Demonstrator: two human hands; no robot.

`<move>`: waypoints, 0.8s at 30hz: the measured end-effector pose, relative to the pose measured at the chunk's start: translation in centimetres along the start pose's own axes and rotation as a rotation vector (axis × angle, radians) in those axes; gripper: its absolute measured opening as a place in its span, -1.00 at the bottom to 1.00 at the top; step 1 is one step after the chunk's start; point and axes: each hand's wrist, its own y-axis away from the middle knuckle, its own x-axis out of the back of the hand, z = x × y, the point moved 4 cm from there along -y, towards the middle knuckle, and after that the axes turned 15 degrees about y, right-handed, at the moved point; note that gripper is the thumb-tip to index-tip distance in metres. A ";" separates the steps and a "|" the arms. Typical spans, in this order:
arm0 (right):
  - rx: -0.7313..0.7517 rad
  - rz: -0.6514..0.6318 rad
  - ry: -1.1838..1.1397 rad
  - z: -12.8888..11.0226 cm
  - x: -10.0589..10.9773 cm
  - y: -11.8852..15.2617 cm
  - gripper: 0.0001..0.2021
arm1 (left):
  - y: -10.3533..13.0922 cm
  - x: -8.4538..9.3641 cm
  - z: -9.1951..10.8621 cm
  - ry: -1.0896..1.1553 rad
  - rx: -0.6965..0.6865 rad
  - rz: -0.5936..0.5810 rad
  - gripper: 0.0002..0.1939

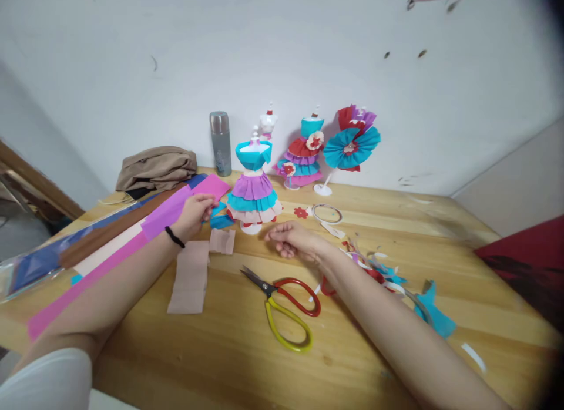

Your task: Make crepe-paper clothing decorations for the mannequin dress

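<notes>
Two bare forearms of mine reach over the wooden desk (pixel 211 363), and I set my clock on the paper-dressed figure (pixel 252 190) standing in front of me, twelve being away from me. Nearest, at six, lie the scissors (pixel 268 291), handles yellow and red, blades pointing between ten and eleven. A pale pink strip (pixel 189 281) lies between seven and eight, and a teal scrap (pixel 436 316) sits out at four. Of my hands, the left hand (pixel 199 214) is between eight and nine, fingers drawn narrow beside the teal paper (pixel 221 221); I cannot tell whether it pinches any. My right hand (pixel 288 239) hovers between four and five, fingers curled, and whether something thin is in it I cannot tell either. The figure stands between them, teal top over purple, teal and pale pink ruffles. A narrow ring (pixel 328 222) lies between three and four. Farther back, a brown cloth (pixel 156 168) is bunched just past nine, a grey flask (pixel 221 145) stands upright at eleven, and a teal-topped figure (pixel 311 157) and a fan-decked figure (pixel 352 143) stand around two, near the wall (pixel 282 40).
</notes>
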 end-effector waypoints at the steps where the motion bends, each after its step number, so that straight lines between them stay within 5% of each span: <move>1: -0.005 0.034 -0.083 0.3 0.4 -0.5 -0.95 | 0.2 -0.4 -0.1 0.053 0.085 -0.046 -0.92; 6: 0.018 0.045 -0.450 0.8 0.4 -1.9 -0.83 | 1.9 -2.7 -0.8 0.234 0.423 -0.236 -0.83; 12: 0.064 -0.018 -0.686 0.9 -0.6 -2.2 -0.77 | 3.5 -4.1 -1.6 0.449 0.573 -0.282 -0.56; 19: 0.080 -0.009 -0.735 1.6 -0.6 -2.8 -0.81 | 4.2 -4.8 -2.0 0.617 0.580 -0.256 -0.39; 24: 0.105 -0.019 -0.729 1.2 -0.9 -2.4 -0.83 | 4.0 -4.6 -2.2 0.604 0.552 -0.293 -0.50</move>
